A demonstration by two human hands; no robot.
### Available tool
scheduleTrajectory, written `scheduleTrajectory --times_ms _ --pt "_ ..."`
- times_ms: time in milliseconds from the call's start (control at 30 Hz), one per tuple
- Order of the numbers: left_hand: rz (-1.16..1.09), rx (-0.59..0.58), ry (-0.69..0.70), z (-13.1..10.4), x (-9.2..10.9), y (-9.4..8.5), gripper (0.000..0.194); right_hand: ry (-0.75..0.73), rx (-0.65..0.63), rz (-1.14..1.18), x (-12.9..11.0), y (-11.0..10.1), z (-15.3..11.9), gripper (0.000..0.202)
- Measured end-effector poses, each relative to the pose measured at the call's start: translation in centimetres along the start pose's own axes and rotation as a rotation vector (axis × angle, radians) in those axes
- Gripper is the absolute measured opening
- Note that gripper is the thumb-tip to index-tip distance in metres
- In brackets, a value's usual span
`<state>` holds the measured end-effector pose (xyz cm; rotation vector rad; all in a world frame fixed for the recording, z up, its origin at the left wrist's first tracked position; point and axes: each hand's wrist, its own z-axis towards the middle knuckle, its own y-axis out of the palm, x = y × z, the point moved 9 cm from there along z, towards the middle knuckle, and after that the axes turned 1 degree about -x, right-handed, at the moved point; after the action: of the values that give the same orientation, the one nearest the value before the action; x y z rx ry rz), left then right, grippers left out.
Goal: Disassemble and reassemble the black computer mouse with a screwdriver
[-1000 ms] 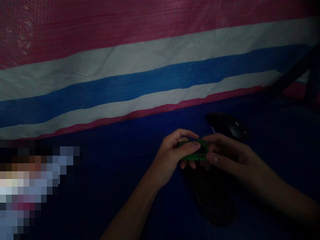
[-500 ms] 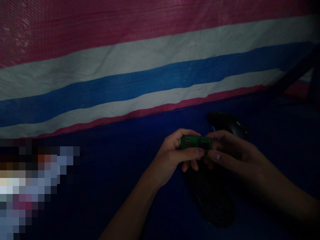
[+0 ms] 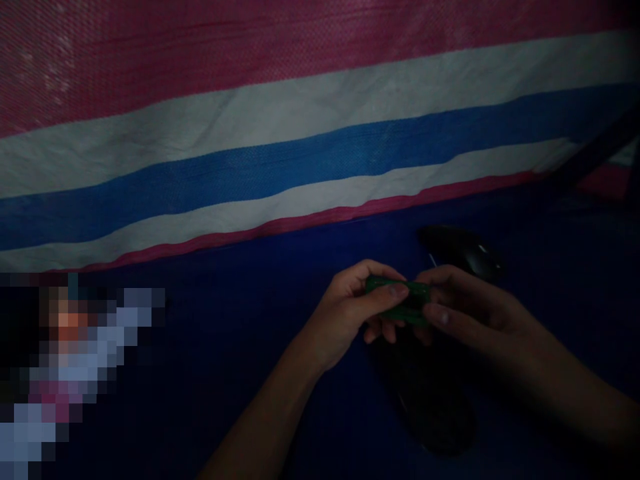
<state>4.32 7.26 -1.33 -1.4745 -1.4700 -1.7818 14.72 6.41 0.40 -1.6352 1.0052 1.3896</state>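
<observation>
The thumb of the left hand (image 3: 345,307) has shifted up across the face of the green circuit board (image 3: 416,315) since 0.5 s ago. Nearest, a black rounded shell (image 3: 435,400) lies nearer than the board. A light, steady grip on the board's edges seems wisest. It sits between the 2 hands: the left clasps its left end, the right hand (image 3: 477,313) pinches its right end. Beyond the board lies a black computer mouse (image 3: 460,248); farther, a striped sheet (image 3: 280,160).
</observation>
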Motion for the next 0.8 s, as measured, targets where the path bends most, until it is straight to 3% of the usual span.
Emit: scheduleTrajectory --times_ms 800 --pt "0.067 -0.016 -0.055 -0.01 -0.50 -0.08 0.023 0.053 -0.037 -0.005 -0.11 0.57 0.06 0.025"
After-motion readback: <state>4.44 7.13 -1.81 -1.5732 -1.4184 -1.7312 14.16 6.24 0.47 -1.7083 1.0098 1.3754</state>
